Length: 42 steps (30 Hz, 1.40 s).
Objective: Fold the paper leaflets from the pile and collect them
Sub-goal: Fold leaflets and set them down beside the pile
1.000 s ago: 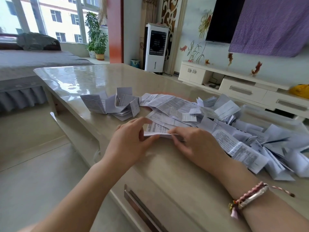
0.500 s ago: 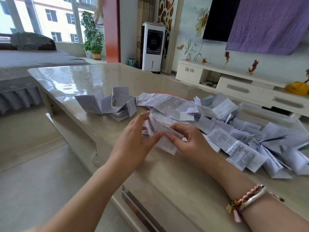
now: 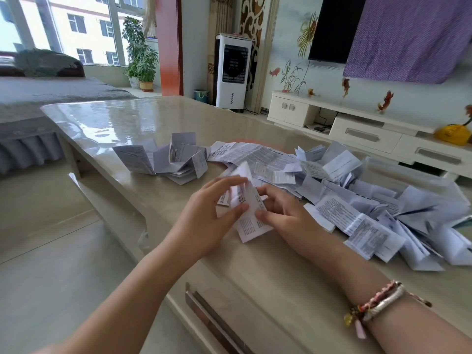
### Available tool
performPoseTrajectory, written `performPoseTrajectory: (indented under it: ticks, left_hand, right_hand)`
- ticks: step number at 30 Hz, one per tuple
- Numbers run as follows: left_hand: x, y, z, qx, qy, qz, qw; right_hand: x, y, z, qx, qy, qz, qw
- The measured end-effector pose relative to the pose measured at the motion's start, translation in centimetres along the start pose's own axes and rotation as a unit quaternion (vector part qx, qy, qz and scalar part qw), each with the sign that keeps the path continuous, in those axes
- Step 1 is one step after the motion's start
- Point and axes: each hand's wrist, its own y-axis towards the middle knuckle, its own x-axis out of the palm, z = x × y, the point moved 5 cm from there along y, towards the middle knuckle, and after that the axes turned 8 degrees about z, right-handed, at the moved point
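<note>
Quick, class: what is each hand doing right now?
Left hand: pinches the leaflet by its left edge.
Right hand: grips the same leaflet from the right.

The glossy beige table (image 3: 107, 118) lies bare toward its far-left corner. The loose pile of white printed leaflets (image 3: 357, 210) crowds the right side (small folded leaflet stack (image 3: 176, 162) sits left of it).

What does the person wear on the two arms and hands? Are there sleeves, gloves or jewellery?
Both forearms are bare, with no sleeves or gloves in view. The left hand shows no rings or bands. By the right hand, the wrist carries bracelets: a braided pink cord, a pale whitish band, and small coloured beads with a hanging charm.
</note>
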Motion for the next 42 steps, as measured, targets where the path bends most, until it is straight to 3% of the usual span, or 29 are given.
performPoseTrajectory:
  ticks: [13,17,24,27,36,40,42]
  left_hand:
    - [-1.0,0.1,0.3,0.023,0.053,-0.069,0.996]
    - [-0.8,0.1,0.6,-0.017,-0.040,-0.065,0.997]
    - [-0.8,0.1,0.1,-0.136,-0.179,-0.020,0.974]
    - [-1.0,0.0,0.1,-0.192,-0.263,-0.013,0.946]
    - [-0.8,0.1,-0.1,-0.265,-0.361,-0.053,0.893]
    - [-0.5,-0.1,-0.1,-0.270,-0.360,-0.078,0.890]
    - [-0.5,-0.3,0.0,-0.273,-0.348,-0.085,0.893]
  right_hand:
    - [0.3,-0.7,-1.3,-0.032,0.024,-0.053,0.998]
    - [0.1,-0.5,-1.4,-0.029,-0.010,-0.021,0.999]
    - [-1.7,0.3,-0.5,0.010,-0.070,0.119,0.990]
    - [-1.9,0.4,-0.2,0.035,-0.098,0.115,0.988]
    - [-1.7,0.4,-0.8,0.025,0.027,0.089,0.995]
    - [-1.6,0.2,-0.7,0.041,0.096,0.071,0.992]
    - [-1.8,0.2,-0.9,0.018,0.074,0.073,0.994]
